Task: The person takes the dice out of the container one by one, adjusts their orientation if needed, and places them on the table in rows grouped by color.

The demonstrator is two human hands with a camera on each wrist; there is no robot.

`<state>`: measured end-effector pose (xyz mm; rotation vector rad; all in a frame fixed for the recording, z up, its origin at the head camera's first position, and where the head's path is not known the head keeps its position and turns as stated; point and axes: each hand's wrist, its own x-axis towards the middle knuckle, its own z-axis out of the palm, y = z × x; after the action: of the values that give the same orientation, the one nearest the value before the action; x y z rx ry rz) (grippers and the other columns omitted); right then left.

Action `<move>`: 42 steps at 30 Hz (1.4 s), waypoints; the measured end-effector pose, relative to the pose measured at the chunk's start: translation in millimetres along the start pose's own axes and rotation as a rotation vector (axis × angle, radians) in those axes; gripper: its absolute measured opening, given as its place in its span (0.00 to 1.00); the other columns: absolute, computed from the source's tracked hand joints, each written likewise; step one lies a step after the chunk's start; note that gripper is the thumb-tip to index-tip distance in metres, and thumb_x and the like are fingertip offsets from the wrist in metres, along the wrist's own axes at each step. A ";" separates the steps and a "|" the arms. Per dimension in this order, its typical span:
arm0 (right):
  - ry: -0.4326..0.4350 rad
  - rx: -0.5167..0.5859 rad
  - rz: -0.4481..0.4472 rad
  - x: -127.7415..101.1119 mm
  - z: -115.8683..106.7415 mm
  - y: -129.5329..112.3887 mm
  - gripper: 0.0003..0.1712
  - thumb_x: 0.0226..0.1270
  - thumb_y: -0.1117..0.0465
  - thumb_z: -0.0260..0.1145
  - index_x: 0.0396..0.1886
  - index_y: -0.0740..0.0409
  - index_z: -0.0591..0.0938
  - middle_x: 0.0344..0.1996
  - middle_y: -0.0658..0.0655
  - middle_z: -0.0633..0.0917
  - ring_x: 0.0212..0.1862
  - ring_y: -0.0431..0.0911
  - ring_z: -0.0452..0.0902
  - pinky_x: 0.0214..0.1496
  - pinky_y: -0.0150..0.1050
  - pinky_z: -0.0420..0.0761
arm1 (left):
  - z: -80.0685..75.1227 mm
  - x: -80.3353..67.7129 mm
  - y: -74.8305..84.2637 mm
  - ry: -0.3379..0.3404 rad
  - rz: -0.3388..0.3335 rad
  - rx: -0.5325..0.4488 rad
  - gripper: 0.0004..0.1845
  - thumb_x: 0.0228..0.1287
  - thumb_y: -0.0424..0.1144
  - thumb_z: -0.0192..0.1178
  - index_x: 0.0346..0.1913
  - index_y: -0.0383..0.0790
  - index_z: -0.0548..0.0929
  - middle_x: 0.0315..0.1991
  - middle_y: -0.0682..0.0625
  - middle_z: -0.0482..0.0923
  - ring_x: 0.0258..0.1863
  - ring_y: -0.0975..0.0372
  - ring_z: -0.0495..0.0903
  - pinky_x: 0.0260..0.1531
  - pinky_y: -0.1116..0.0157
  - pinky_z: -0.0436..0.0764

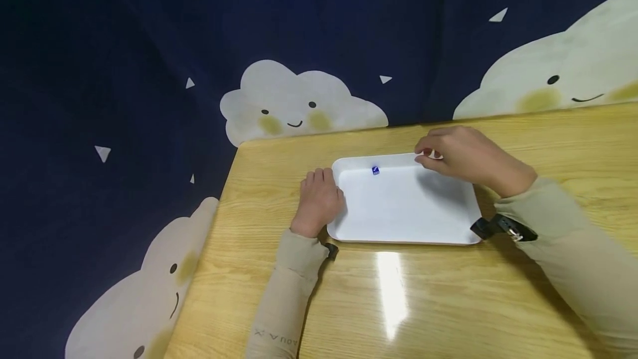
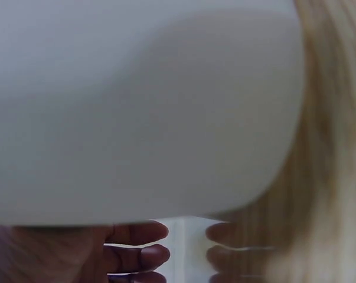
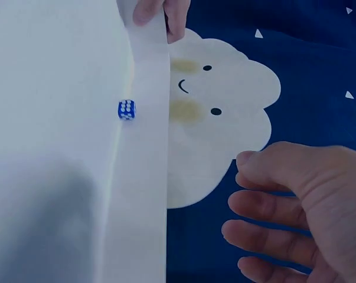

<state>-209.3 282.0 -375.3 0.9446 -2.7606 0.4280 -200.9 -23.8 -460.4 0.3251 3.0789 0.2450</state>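
A white rectangular tray [image 1: 408, 209] lies flat on the wooden table [image 1: 448, 303]. A small blue die [image 1: 375, 170] with white pips sits inside it near the far rim; the right wrist view shows this die [image 3: 126, 109] close to the tray's [image 3: 48, 118] edge. My left hand [image 1: 321, 198] is at the tray's left rim, and its fingertips [image 3: 163, 15] pinch that rim. The right hand [image 1: 431, 155] hovers at the far right corner, with its fingers [image 3: 266, 212] loosely curled, holding nothing and just clear of the edge. The left wrist view is filled by the blurred tray [image 2: 136, 106].
A dark blue curtain [image 1: 124, 71] printed with smiling clouds hangs behind the table's far and left edges. Bare tabletop extends in front of the tray and to its right. Both arms wear beige sleeves and black wrist straps.
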 end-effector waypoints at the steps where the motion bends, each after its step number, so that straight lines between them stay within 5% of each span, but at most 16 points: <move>1: 0.002 0.004 -0.002 1.3 1.8 -0.3 0.06 0.64 0.60 0.74 0.39 0.55 0.90 0.33 0.51 0.90 0.32 0.41 0.83 0.36 0.43 0.83 | 0.0 0.1 0.3 0.000 0.000 0.003 0.18 0.75 0.40 0.44 0.58 0.32 0.71 0.50 0.40 0.74 0.49 0.48 0.69 0.53 0.53 0.71; 24: 0.004 0.088 -0.001 27.3 43.0 -5.2 0.05 0.64 0.62 0.73 0.38 0.56 0.90 0.32 0.51 0.89 0.32 0.40 0.81 0.36 0.41 0.82 | 0.8 2.2 -1.9 -0.009 -0.003 0.002 0.16 0.74 0.41 0.43 0.54 0.34 0.72 0.46 0.43 0.71 0.46 0.51 0.66 0.50 0.56 0.69; 42: -0.007 0.125 -0.065 40.4 67.3 -12.5 0.08 0.62 0.62 0.75 0.41 0.56 0.90 0.31 0.52 0.89 0.31 0.41 0.80 0.35 0.43 0.80 | -0.4 2.9 -1.1 -0.044 -0.020 0.022 0.19 0.74 0.41 0.41 0.60 0.33 0.70 0.50 0.43 0.72 0.49 0.51 0.65 0.53 0.58 0.69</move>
<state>-238.8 227.5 -425.0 1.0623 -2.7276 0.5929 -204.0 -24.3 -460.2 0.2967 3.0413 0.2004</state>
